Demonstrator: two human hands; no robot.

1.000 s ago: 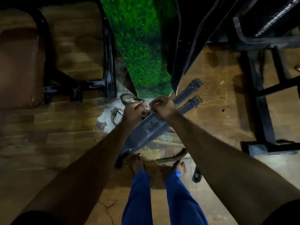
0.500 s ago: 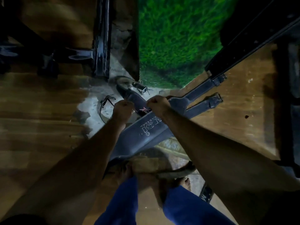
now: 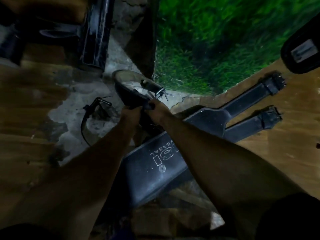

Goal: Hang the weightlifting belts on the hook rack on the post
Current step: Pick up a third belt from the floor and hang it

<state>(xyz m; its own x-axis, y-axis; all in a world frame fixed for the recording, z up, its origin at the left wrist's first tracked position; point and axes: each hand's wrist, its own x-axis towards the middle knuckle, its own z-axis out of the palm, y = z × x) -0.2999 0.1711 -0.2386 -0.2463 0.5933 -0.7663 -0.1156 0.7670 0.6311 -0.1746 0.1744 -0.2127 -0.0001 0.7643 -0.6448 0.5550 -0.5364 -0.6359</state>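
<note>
I see a wide black leather weightlifting belt (image 3: 152, 163) lying slantwise on the floor under my forearms, its broad back panel stamped with pale lettering and a round emblem. Its far end forks into two narrow black straps (image 3: 245, 103) that end in dark buckle pieces, resting flat on the brown wooden floor (image 3: 285, 135) to the right. The near end of this belt is hidden behind my arms.

My left hand (image 3: 129, 112) and my right hand (image 3: 156, 108) sit close together just past that belt, both curled around the edge of a second dark belt, curved into a loop (image 3: 131, 90) with a metal buckle prong (image 3: 162, 93) sticking out beside it. Both hands look clenched on that looped strap, though the dim light hides the fingers.

A thin black strap with a metal buckle (image 3: 90, 115) lies curled on a grey patch of bare concrete (image 3: 69, 108) to the left of my hands. Beyond it stands the black metal leg of a frame (image 3: 94, 32). A strip of green artificial turf (image 3: 216, 40) fills the upper right, and a dark padded shape with a pale label (image 3: 301, 52) juts in at the right edge.
</note>
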